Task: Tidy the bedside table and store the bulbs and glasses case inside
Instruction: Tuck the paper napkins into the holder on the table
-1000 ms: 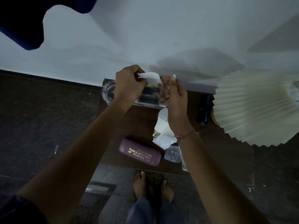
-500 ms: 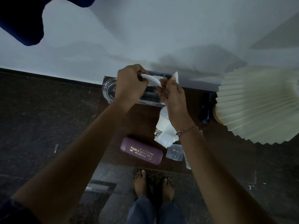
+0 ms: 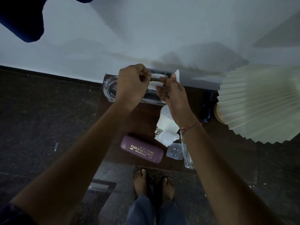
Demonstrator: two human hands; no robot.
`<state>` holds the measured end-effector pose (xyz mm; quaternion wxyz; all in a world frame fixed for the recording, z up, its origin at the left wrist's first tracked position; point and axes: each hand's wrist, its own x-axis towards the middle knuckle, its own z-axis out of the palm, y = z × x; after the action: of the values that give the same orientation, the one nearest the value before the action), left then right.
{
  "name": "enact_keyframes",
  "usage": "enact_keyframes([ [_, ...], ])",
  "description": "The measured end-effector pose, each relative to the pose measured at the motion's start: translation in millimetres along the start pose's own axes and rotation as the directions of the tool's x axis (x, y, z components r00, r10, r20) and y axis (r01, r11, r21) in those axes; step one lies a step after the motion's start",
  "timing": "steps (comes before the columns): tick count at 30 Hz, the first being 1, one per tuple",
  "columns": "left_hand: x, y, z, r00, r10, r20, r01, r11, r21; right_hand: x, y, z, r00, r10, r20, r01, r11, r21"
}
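Above the back of the dark wooden bedside table [image 3: 141,120], my left hand [image 3: 131,83] and my right hand [image 3: 172,93] both pinch a white tissue [image 3: 153,86], its corner sticking up at the right. A purple glasses case [image 3: 142,149] with gold lettering lies near the table's front edge. Two white bulbs lie beside it: a large bulb [image 3: 164,120] and a small bulb [image 3: 168,138], partly under my right wrist.
A glass ashtray [image 3: 109,88] sits at the table's back left, a tray [image 3: 152,99] beneath my hands. A pleated cream lampshade [image 3: 259,103] overhangs the right side, a dark blue object [image 3: 207,106] beside it. A small clear packet [image 3: 174,151] and a clear glass piece [image 3: 188,157] lie at the front. My bare feet [image 3: 153,182] stand below.
My hands have drawn closer together, bunching the tissue between them; the left hand's end has folded in. The objects on the table have not moved.
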<state>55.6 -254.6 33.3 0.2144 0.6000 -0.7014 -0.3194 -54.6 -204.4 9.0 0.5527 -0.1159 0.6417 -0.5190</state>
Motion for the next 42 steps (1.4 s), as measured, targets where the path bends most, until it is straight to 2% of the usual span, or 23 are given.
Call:
enact_keyframes([
  [3, -4, -2, 0, 1.0, 0.005, 0.004, -0.005, 1.0, 0.008, -2, -1, -2, 1.0, -0.011, -0.003, 0.011, 1.0, 0.006],
  [6, -15, -3, 1, 1.0, 0.0, -0.015, 0.0, 1.0, -0.018, -9, -1, -12, 0.996, -0.081, -0.036, 0.082, 0.996, 0.031],
  [12, -50, -10, 14, 0.998, -0.032, 0.055, 0.039, 0.99, -0.135, -25, 5, -51, 0.974, -0.197, -0.111, 0.196, 0.98, -0.018],
  [15, -70, -10, 24, 0.995, -0.064, 0.078, 0.076, 0.984, -0.162, -29, 12, -69, 0.967, -0.229, -0.109, 0.218, 0.97, -0.106],
  [17, -83, -10, 32, 0.989, -0.102, 0.105, 0.118, 0.98, -0.161, -29, 17, -78, 0.957, -0.268, -0.111, 0.239, 0.944, -0.228],
  [20, -103, -12, 47, 0.964, -0.202, 0.171, 0.228, 0.963, -0.143, -25, 27, -88, 0.946, -0.311, -0.093, 0.232, 0.85, -0.473],
  [22, -112, -15, 58, 0.94, -0.275, 0.204, 0.296, 0.952, -0.081, -21, 33, -94, 0.957, -0.284, -0.057, 0.195, 0.779, -0.596],
  [26, -121, -23, 75, 0.895, -0.378, 0.234, 0.375, 0.925, 0.06, -4, 43, -99, 0.975, -0.21, 0.078, 0.18, 0.527, -0.831],
  [31, -117, -31, 83, 0.885, -0.423, 0.198, 0.391, 0.903, 0.179, 22, 46, -96, 0.99, -0.092, 0.109, 0.131, 0.29, -0.948],
  [35, -113, -33, 87, 0.88, -0.41, 0.24, 0.347, 0.9, 0.264, 27, 50, -95, 0.996, -0.007, 0.093, 0.094, 0.126, -0.988],
  [39, -112, -32, 91, 0.885, -0.401, 0.237, 0.344, 0.906, 0.247, 23, 54, -92, 0.986, -0.027, 0.163, 0.164, 0.014, -0.986],
  [42, -111, -30, 92, 0.891, -0.394, 0.225, 0.347, 0.911, 0.222, 22, 53, -90, 0.984, -0.034, 0.176, 0.176, -0.008, -0.984],
])
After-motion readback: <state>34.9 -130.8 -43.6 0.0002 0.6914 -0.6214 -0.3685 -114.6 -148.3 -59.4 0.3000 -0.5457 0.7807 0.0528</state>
